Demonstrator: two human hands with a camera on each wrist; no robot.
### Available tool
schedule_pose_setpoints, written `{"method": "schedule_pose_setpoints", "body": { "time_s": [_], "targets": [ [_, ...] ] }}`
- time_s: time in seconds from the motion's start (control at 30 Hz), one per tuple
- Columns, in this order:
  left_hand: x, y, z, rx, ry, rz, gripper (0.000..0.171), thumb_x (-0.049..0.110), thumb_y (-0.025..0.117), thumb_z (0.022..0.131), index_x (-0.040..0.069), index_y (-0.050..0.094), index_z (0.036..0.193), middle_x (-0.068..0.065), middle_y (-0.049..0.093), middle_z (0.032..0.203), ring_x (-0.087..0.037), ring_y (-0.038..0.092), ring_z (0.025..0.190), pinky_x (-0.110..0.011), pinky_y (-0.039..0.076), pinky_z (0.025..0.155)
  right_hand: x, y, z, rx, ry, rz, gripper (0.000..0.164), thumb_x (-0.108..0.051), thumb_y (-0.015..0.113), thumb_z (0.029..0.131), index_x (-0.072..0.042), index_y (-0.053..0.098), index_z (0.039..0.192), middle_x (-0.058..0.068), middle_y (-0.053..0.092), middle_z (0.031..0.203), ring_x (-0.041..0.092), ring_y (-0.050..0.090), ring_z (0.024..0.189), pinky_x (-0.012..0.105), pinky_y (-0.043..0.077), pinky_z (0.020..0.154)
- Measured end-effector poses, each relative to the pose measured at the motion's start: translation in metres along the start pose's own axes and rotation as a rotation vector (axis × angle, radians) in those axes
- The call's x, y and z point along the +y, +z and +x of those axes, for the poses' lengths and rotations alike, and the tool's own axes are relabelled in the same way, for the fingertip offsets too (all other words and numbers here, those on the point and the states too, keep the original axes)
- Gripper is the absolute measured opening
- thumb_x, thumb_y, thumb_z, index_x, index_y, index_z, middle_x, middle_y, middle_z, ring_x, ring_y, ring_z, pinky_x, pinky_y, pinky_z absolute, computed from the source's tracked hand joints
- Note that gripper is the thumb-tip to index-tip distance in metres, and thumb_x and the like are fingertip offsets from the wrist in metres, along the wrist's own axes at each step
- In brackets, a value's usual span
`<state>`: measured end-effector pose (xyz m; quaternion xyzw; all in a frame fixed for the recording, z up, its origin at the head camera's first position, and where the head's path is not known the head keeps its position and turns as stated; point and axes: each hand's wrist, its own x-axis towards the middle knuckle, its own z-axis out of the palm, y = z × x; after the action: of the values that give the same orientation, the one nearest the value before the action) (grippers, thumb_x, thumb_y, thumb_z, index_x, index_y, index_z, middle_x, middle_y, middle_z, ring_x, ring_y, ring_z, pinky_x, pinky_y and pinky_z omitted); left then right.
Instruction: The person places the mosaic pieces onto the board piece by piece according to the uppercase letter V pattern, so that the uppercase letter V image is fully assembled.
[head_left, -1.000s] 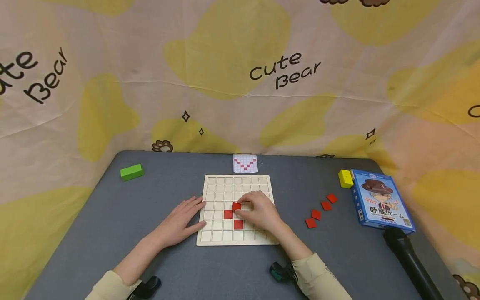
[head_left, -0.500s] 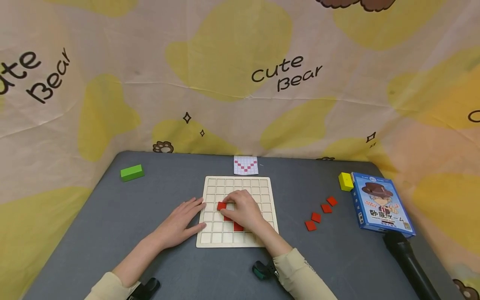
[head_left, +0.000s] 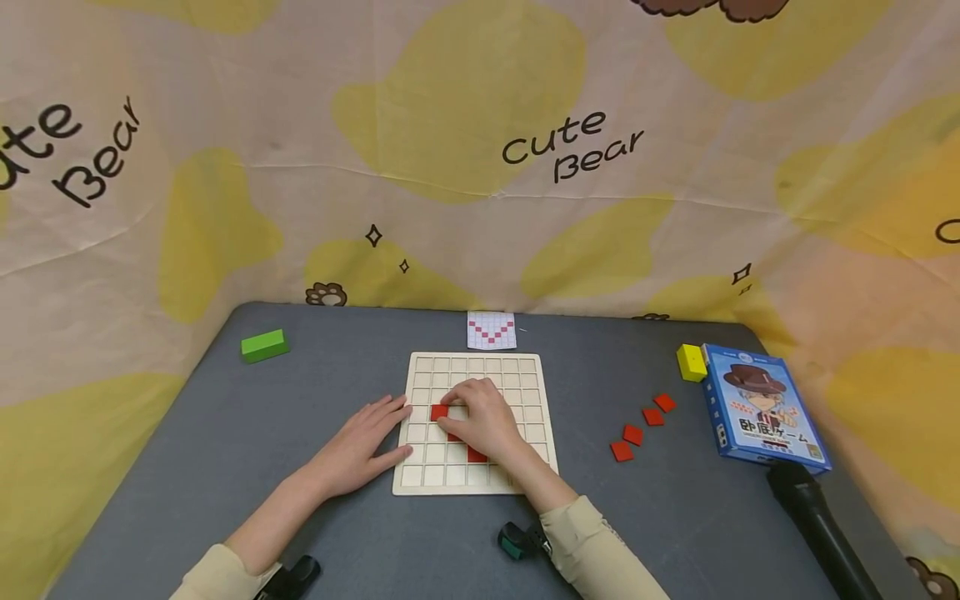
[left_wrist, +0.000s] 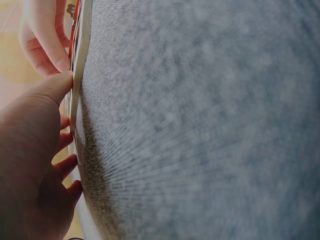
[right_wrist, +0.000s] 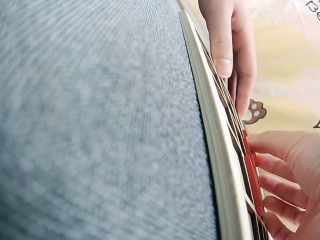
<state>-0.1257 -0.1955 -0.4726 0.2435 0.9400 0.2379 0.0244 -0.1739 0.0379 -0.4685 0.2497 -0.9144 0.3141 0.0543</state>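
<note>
A pale wooden grid board (head_left: 532, 414) lies on the grey table. My right hand (head_left: 486, 417) is over its middle, thumb and forefinger pinching a red square tile (head_left: 438, 412) at a cell left of centre. Two more tiles lie in the grid below it, a partly covered red tile (head_left: 453, 437) and another red tile (head_left: 476, 454). In the right wrist view, my right fingers (right_wrist: 277, 145) come down at the red pieces. My left hand (head_left: 360, 446) lies with its fingers extended, fingertips and thumb touching the board's left edge.
Several loose red tiles (head_left: 632, 435) lie right of the board. A card with a pink pattern (head_left: 491, 331) lies behind it. A green block (head_left: 264, 346) is at back left; a yellow block (head_left: 691, 363), blue game box (head_left: 765, 404) and black microphone (head_left: 825, 525) stand at right.
My right hand has carried the red tile leftward across the grid to a cell further left, then shifted only slightly. The left hand has stayed at the board's edge.
</note>
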Motion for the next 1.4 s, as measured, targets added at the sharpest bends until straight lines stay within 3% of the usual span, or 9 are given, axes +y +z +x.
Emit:
{"method": "schedule_pose_setpoints", "body": {
  "time_s": [0.5, 0.73, 0.9, 1.2, 1.4],
  "targets": [
    [0.001, -0.001, 0.002, -0.016, -0.011, 0.0, 0.065, 0.041, 0.061, 0.095, 0.006, 0.044, 0.147, -0.011, 0.036, 0.154, -0.035, 0.027, 0.143, -0.055, 0.022, 0.115, 0.002, -0.002, -0.004, -0.003, -0.014, 0.033, 0.025, -0.026, 0.079, 0.081, -0.014, 0.075, 0.103, 0.003, 0.066, 0.11, 0.022, 0.054, 0.102, 0.037, 0.046, 0.089],
    [0.002, 0.001, 0.002, 0.007, 0.001, -0.004, 0.064, 0.041, 0.062, 0.095, 0.005, 0.045, 0.145, -0.013, 0.038, 0.152, -0.036, 0.029, 0.142, -0.056, 0.023, 0.114, 0.01, -0.011, -0.009, 0.044, -0.011, 0.165, 0.015, -0.018, 0.073, 0.086, -0.012, 0.075, 0.1, 0.001, 0.068, 0.109, 0.021, 0.056, 0.105, 0.038, 0.045, 0.094],
    [0.002, 0.001, 0.002, 0.004, -0.011, 0.0, 0.065, 0.042, 0.061, 0.095, 0.006, 0.045, 0.146, -0.012, 0.037, 0.153, -0.036, 0.028, 0.142, -0.055, 0.023, 0.114, 0.022, -0.024, -0.016, 0.086, 0.004, 0.206, 0.011, -0.013, 0.071, 0.088, -0.012, 0.076, 0.097, -0.002, 0.07, 0.104, 0.018, 0.06, 0.1, 0.036, 0.049, 0.088],
    [-0.001, 0.002, 0.001, -0.008, -0.021, 0.008, 0.066, 0.043, 0.061, 0.095, 0.007, 0.044, 0.147, -0.011, 0.035, 0.154, -0.033, 0.026, 0.144, -0.053, 0.022, 0.115, 0.046, -0.054, -0.034, 0.086, 0.085, 0.205, 0.01, -0.012, 0.07, 0.09, -0.013, 0.076, 0.099, -0.005, 0.069, 0.102, 0.012, 0.063, 0.09, 0.032, 0.054, 0.079],
    [0.0, 0.003, 0.0, -0.005, -0.028, 0.013, 0.065, 0.043, 0.061, 0.095, 0.007, 0.044, 0.147, -0.011, 0.035, 0.155, -0.033, 0.026, 0.144, -0.054, 0.022, 0.115, 0.066, -0.077, -0.052, 0.111, 0.101, 0.16, 0.011, -0.011, 0.072, 0.088, -0.013, 0.076, 0.098, -0.006, 0.065, 0.09, 0.011, 0.054, 0.069, 0.025, 0.047, 0.06]
  ]
}}
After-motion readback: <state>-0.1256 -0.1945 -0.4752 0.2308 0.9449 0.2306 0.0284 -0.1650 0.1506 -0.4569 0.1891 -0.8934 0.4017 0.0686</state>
